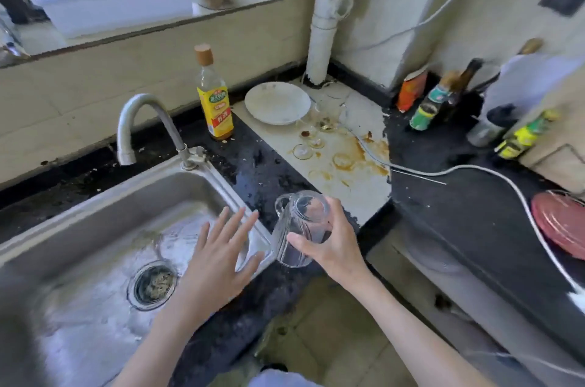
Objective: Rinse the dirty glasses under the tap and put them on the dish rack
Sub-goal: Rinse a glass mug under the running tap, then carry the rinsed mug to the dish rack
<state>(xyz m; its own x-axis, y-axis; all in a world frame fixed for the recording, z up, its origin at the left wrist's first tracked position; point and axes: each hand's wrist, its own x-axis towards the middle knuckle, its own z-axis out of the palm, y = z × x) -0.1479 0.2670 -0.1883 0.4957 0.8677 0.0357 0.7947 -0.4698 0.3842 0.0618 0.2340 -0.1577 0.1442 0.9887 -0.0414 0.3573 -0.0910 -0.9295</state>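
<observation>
Black stone tabletop (pixel 262 162) wraps a steel sink (pixel 104 222) at the lower left of the frame, the tap (pixel 139 124) dry above it. At centre the right hand (pixel 332 244) grips a clear glass (pixel 300 225) tilted on its side, fingers curled round the body, just past the sink's corner. The left hand (pixel 218 260) hovers beside it, fingers spread, holding nothing. Risk: the one-handed grip looks loose, so the glass could slip or knock the sink rim. More stained glasses (pixel 313 136) sit at upper centre.

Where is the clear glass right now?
In the head view, the clear glass is held tilted in the right hand, above the dark counter just right of the sink's rim, beside the open left hand.
</observation>
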